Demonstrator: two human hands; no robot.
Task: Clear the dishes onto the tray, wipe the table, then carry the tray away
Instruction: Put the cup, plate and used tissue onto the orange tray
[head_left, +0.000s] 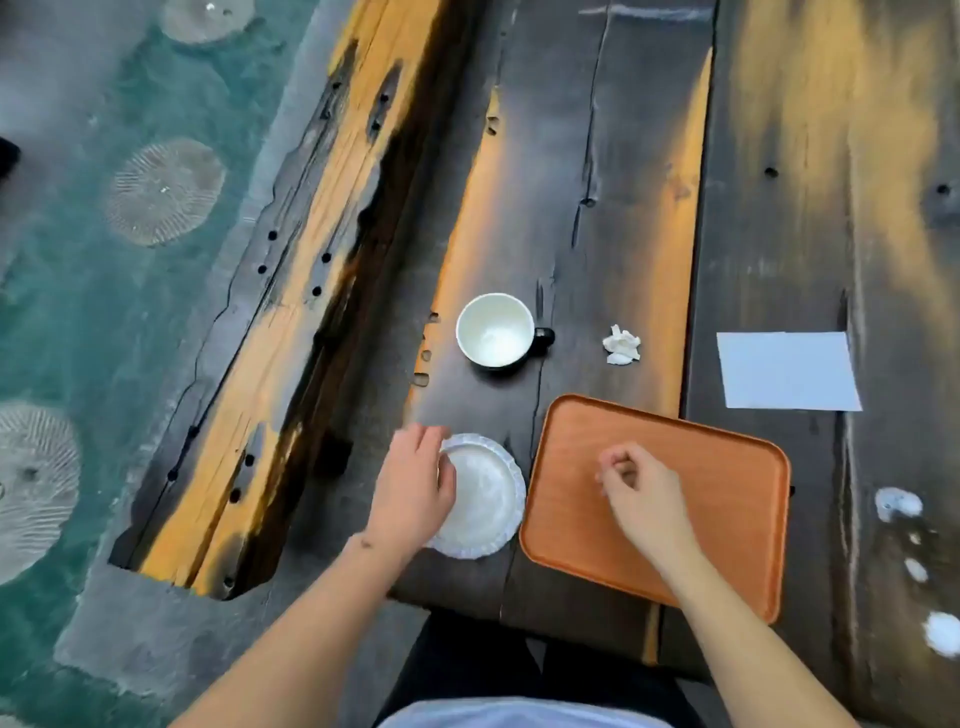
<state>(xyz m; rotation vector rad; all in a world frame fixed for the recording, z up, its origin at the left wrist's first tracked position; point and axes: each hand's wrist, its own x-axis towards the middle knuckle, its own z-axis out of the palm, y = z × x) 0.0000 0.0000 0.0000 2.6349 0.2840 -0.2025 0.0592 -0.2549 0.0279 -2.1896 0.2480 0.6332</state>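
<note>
A long table of dark, weathered wooden planks (582, 171) with orange-yellow streaks fills most of the scene, running from the near edge to the far edge; left of it lies a teal floor with pale round ribbed patterns (78, 312). On the near right part of the table rests a rectangular orange-brown wooden tray with rounded corners (727, 519), turned slightly askew, its near right corner reaching toward the table's edge. Nothing lies on the tray's bare surface.

Far and right of the tray, a flat white rectangular sheet of paper (787, 370) lies on the planks, well apart from the dishes. Just left of the tray, close to its left rim, sits a small round white plate with a scalloped edge (488, 501), on the table. The left hand (415, 493) rests over the plate's left side, fingers curled down at the rim and thumb on the plate's inner surface; whether it has a firm grip cannot be told. The right hand (641, 499) hovers over the middle of the tray, fingers loosely curled toward the thumb, holding nothing visible.

Farther off, beyond the plate, stands a white-lined cup with a dark outside and dark handle (496, 332), upright, handle pointing right. Right of the cup, between it and the paper, lies a small crumpled white napkin (622, 346). Several white smears (898, 504) mark the planks to the right of the tray.
</note>
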